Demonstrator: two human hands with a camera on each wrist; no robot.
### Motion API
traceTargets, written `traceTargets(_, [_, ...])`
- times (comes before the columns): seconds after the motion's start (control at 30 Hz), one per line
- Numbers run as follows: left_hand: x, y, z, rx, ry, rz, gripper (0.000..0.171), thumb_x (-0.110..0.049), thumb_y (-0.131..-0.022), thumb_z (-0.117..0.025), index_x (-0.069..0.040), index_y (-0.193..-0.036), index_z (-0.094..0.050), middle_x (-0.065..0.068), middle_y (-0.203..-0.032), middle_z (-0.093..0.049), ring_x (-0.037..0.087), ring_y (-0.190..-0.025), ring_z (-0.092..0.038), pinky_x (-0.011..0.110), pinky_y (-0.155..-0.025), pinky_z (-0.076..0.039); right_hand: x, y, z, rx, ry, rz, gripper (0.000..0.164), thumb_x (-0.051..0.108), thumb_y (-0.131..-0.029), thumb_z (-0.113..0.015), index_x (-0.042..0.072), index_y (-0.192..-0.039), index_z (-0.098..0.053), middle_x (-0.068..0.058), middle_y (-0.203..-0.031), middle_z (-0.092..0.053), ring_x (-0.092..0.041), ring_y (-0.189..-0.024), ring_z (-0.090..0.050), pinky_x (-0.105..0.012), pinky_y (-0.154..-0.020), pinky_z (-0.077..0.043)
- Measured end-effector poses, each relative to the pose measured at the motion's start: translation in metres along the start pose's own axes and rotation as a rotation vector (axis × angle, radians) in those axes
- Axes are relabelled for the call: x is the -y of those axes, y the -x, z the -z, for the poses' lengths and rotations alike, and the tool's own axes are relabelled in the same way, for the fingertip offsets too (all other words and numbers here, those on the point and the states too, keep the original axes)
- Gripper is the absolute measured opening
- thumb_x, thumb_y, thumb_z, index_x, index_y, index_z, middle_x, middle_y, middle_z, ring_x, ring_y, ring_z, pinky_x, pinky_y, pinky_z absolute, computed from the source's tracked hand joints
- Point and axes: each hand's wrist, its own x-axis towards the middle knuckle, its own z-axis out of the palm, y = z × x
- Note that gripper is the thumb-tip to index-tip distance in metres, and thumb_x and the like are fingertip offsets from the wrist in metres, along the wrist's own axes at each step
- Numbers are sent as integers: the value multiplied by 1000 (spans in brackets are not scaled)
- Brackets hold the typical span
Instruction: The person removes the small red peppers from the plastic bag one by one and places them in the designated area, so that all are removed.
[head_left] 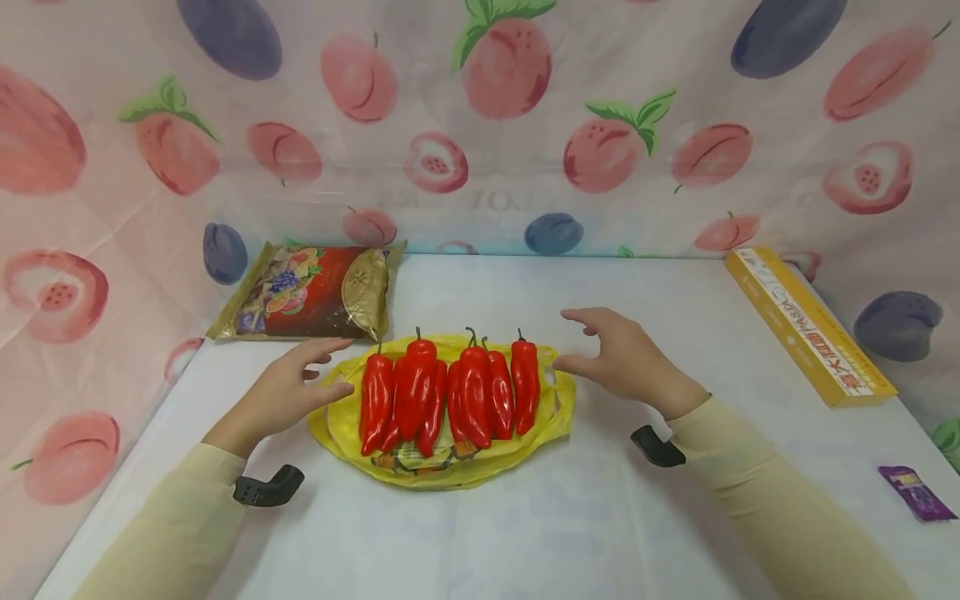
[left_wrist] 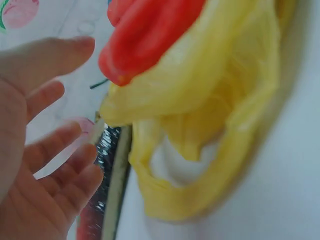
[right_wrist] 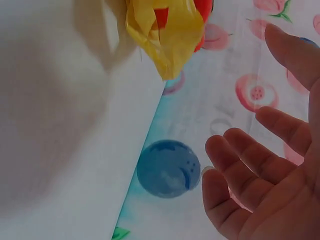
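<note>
In the centre of the head view, a row of red peppers is lying on a flattened yellow bag, which is resting on the white table. The left hand is hovering at the bag's left end, and the right hand at its right end; both are gripping nothing, with fingers parted and slightly bent. In the left wrist view, the handle loop is hanging slack at lower centre, apart from the fingers; in the right wrist view, a bag corner is showing at upper centre, well clear of the hand. The step in hand is apparently positioning at the bag's two ends; whether the hands are approaching or retreating, a single instant is not showing. If lifting is intended, the next move is calling for inward travel, a grip on both handles and an even raise, since the loose peppers are likely to be rolling toward any sagging side. The foil packet at upper left is lying near the left hand, so clearance there is needing attention.
</note>
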Motion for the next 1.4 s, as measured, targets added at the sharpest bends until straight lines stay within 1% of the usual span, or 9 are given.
traceTargets(0.23, [16, 8, -9, 55, 146, 14, 57, -37, -78, -67, -20, -128, -46, 3, -130, -42, 27, -115, -40, 49, -91, -37, 9, -1, -12, 48, -50, 3, 67, 42, -74, -70, 16, -130, -46, -2, -116, -54, -17, -90, -56, -27, -62, -51])
traceTargets(0.4, [24, 12, -15, 101, 188, 44, 59, -37, -77, -68, -21, -129, -46, 5, -126, -45, 27, -112, -42, 49, -92, -36, 12, -3, -22, 93, -113, 2, 66, 41, -73, -71, 16, -129, -47, -3, -111, -57, -13, -86, -57, -24, -62, -51])
traceTargets(0.47, [27, 13, -17, 129, 216, 79, 60, -38, -77, -68, -23, -130, -45, 5, -127, -45, 27, -113, -42, 48, -91, -37, 14, -4, -26, 115, -133, -5, 67, 41, -72, -72, 16, -129, -47, -5, -111, -57, -14, -85, -57, -23, -62, -51])
traceTargets(0.53, [31, 13, -19, 143, 251, 92, 61, -37, -77, -68, -22, -131, -44, 6, -128, -45, 28, -114, -41, 48, -91, -37, 16, -5, -30, 133, -147, -22, 68, 41, -71, -73, 16, -128, -47, -5, -110, -57, -14, -86, -57, -23, -63, -51])
traceTargets(0.63, [35, 13, -22, 144, 299, 91, 62, -36, -76, -69, -24, -131, -43, 3, -132, -42, 28, -117, -40, 48, -93, -37, 18, -6, -35, 156, -161, -52, 69, 43, -70, -73, 17, -128, -47, -5, -109, -56, -16, -86, -56, -24, -63, -51])
traceTargets(0.73, [39, 13, -24, 136, 333, 56, 61, -33, -77, -68, -22, -132, -43, 4, -133, -41, 29, -118, -40, 46, -92, -38, 20, -7, -40, 181, -170, -77, 70, 46, -70, -72, 18, -129, -46, -4, -109, -54, -19, -88, -55, -24, -62, -51])
traceTargets(0.9, [40, 12, -28, 139, 360, 41, 60, -31, -78, -68, -21, -132, -43, 6, -134, -40, 29, -118, -39, 44, -91, -39, 22, -11, -46, 200, -168, -85, 70, 45, -70, -72, 20, -130, -45, -2, -108, -54, -20, -90, -54, -25, -63, -51])
traceTargets(1.17, [34, 10, -29, 133, 343, 63, 59, -33, -77, -69, -23, -130, -45, 6, -135, -38, 29, -122, -33, 51, -96, -31, 22, -14, -51, 247, -158, -82, 74, 42, -70, -73, 25, -134, -41, 0, -110, -53, -17, -86, -51, -23, -62, -49])
traceTargets(1.4, [33, 6, -31, 140, 319, 48, 60, -33, -77, -69, -22, -130, -44, 8, -135, -38, 30, -121, -35, 49, -94, -34, 17, -15, -54, 321, -189, -87, 78, 40, -70, -73, 30, -137, -35, 1, -118, -49, -18, -99, -44, -25, -67, -50])
